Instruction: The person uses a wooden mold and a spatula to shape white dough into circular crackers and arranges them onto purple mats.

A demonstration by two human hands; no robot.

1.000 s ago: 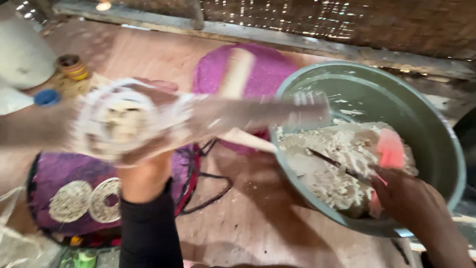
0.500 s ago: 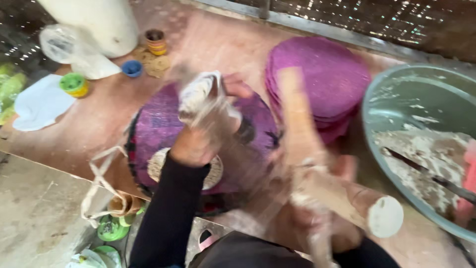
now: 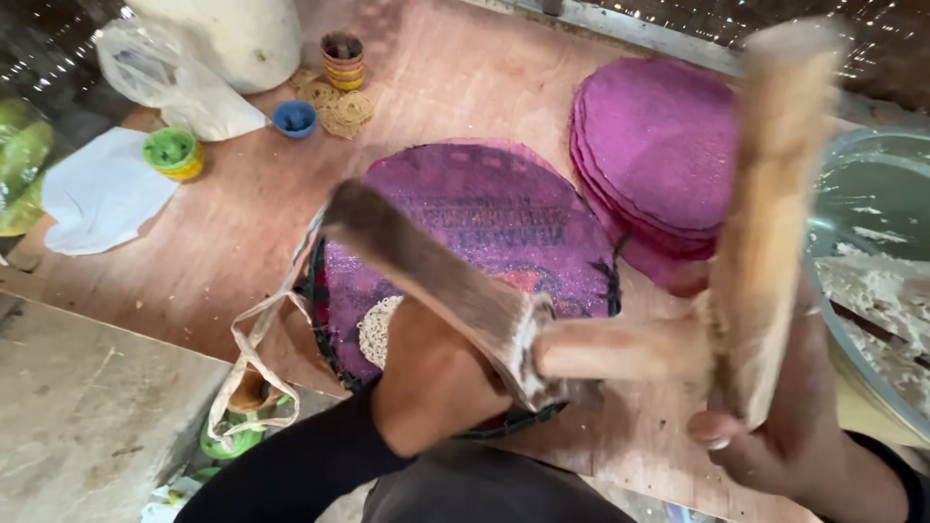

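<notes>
A wooden press fills the near view, blurred by motion. My left hand (image 3: 433, 385) grips it from below at its dark, dough-smeared body (image 3: 436, 276). My right hand (image 3: 787, 447) holds the lower end of its pale upright handle (image 3: 783, 184). A short wooden bar (image 3: 620, 349) joins the two parts. Under the press lies a round purple woven mat (image 3: 484, 218) with a small pale noodle round (image 3: 376, 329) on its near edge, partly hidden by my left hand.
A stack of magenta round mats (image 3: 659, 145) lies at the back right. A green bowl (image 3: 862, 184) holding pale dough is at the right edge. A white cloth (image 3: 97, 194), small green (image 3: 172, 153) and blue (image 3: 294, 118) cups, a plastic bag (image 3: 179, 82) and a white tub (image 3: 232, 29) sit at the back left.
My right hand left the bowl and came onto the press handle. The press swung up from over the purple mat towards the camera, and the view shifted left and down.
</notes>
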